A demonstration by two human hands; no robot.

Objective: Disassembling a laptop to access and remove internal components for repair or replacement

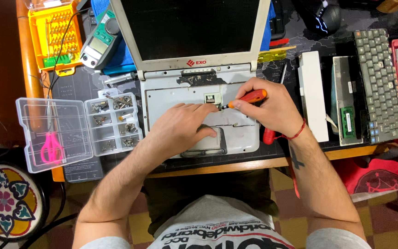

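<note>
1. Grey opened laptop (199, 106) on desk, keyboard removed.
2. Right hand (268, 108) closed around orange screwdriver (249, 97); left hand (185, 129) flat, fingers spread, holding nothing.
3. Clear compartment box (114, 124) with screws; lid over pink scissors (50, 146).

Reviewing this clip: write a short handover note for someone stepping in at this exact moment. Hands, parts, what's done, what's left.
Right hand: grips the orange-handled screwdriver, tip at the small metal bracket on the laptop base.
Left hand: flat on the base, fingertips beside the bracket.
Parts: removed keyboard lies to the right; clear screw organizer is open on the left.
Done: keyboard off, screws sorted in the organizer.
Left: bracket is still on the base; screen is still attached.
</note>
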